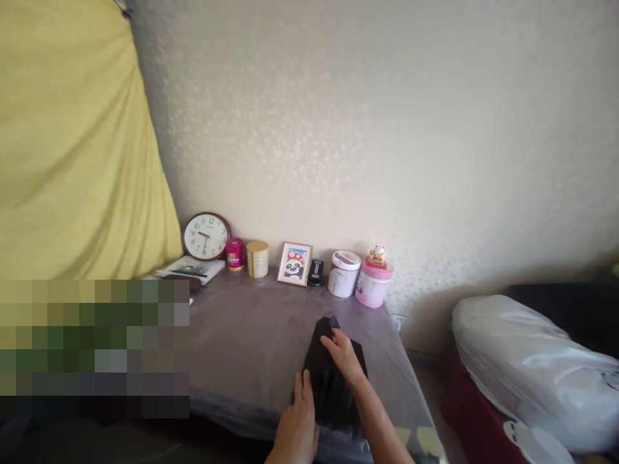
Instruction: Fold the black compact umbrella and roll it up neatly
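A black, flat-sided thing [329, 393], like a bag or folded case, rests near the front right part of the covered table. Its exact kind is not clear. My right hand [342, 356] is closed on its upper edge, thumb and fingers pinching a raised black flap. Along its left side lies my left hand [298, 415], fingers stretched out and touching the black surface. My forearms hide part of the near end.
Along the wall stand a clock [207, 236], a pink tin [235, 254], a yellow-lidded can [257, 260], a panda picture frame [294, 263], a small black item [316, 272], a white tub [344, 274] and a pink-lidded tub [374, 283]. A plastic-wrapped bundle [527, 361] sits at right.
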Tool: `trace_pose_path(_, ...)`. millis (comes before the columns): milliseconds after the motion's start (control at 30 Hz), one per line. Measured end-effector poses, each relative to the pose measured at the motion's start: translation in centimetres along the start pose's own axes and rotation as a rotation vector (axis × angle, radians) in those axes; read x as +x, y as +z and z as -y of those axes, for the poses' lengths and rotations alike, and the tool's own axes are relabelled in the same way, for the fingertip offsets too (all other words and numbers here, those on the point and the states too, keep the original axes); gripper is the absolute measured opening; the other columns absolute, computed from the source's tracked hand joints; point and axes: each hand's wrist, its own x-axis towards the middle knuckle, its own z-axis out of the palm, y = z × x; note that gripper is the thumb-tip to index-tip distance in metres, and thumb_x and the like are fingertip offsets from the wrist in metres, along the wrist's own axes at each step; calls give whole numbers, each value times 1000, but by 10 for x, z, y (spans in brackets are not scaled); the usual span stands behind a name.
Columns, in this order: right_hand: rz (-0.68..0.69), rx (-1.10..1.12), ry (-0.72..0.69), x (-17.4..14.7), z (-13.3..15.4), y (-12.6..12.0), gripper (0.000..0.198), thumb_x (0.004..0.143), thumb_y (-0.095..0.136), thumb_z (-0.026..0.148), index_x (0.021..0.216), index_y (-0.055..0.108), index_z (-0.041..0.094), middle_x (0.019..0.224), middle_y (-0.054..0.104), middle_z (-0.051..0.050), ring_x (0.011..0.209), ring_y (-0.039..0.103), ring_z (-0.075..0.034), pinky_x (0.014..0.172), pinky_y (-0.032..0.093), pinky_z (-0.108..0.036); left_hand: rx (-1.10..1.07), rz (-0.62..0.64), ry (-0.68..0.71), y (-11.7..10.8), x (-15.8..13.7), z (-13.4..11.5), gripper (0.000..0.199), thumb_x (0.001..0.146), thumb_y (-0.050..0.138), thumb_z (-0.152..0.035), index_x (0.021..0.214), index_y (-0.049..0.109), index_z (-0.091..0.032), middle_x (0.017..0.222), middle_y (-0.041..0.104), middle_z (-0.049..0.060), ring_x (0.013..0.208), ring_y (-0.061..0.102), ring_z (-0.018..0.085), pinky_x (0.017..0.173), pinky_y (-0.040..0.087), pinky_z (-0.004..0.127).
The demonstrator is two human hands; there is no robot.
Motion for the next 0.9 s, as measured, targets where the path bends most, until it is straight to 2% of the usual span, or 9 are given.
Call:
trace_pose_path(133,4,-153,38,4,-4,14,36,71,57,29,103,60,12,82,66,-6,79,62,-20,68,47,-27,-16,12,-7,1,3,0,81,64,38,1,140,10,-4,147,5,22,102,60,25,87,45,32)
trace_pose_path(233,65,-197,75,4,-4,21,36,75,54,29,106,57,11,79,67,-7,77,63,-20,62,48,-26,-34,12,1,4,6,5,80,64,40,0,139,12,-2,147,6,23,109,56,26,89,44,30)
trace_pose_path(333,155,-108,127,2,1,26,34,80,47,37,104,54,14,73,67,-5,63,64,-17,49,47,-24,-69,-9,32,7,7,14,78,65,42,-3,139,14,-2,147,9,23,113,53,27,92,42,31)
trace_pose_path(433,250,5,142,-1,8,28,32,84,39,43,91,54,16,68,67,-3,56,65,-14,46,46,-21,-70,-36,71,9,5,28,72,72,43,-13,139,18,-7,146,21,21,114,52,26,89,44,31)
trace_pose_path(533,286,-7,105,-3,11,29,28,84,38,39,82,54,17,71,69,-4,57,65,-12,46,45,-19,-26,-120,93,7,2,38,63,77,44,-24,135,27,-7,139,35,20,116,50,27,91,44,33)
trace_pose_path(633,282,-74,56,-4,10,30,25,84,38,35,80,56,18,75,70,-3,57,64,-12,46,44,-19,33,-252,123,0,2,34,54,78,46,-29,128,41,-10,136,40,19,121,44,30,98,39,40)
trace_pose_path(700,274,-130,-11,-5,9,31,25,85,38,33,79,58,19,74,70,-1,57,64,-11,51,45,-20,56,-294,188,-3,5,28,52,75,50,-27,125,45,-14,137,39,16,125,39,31,103,34,44)
trace_pose_path(767,269,-183,-86,-9,11,31,25,85,39,31,78,60,20,74,70,0,58,64,-11,58,46,-21,69,-280,243,-1,10,23,61,69,54,-24,128,42,-16,141,34,15,128,34,32,106,29,46)
trace_pose_path(900,292,-238,-169,-21,16,27,27,86,38,29,86,64,22,76,71,0,64,65,-13,63,46,-22,52,-205,248,17,21,28,76,64,53,-15,136,30,-15,146,24,15,132,28,33,106,29,49)
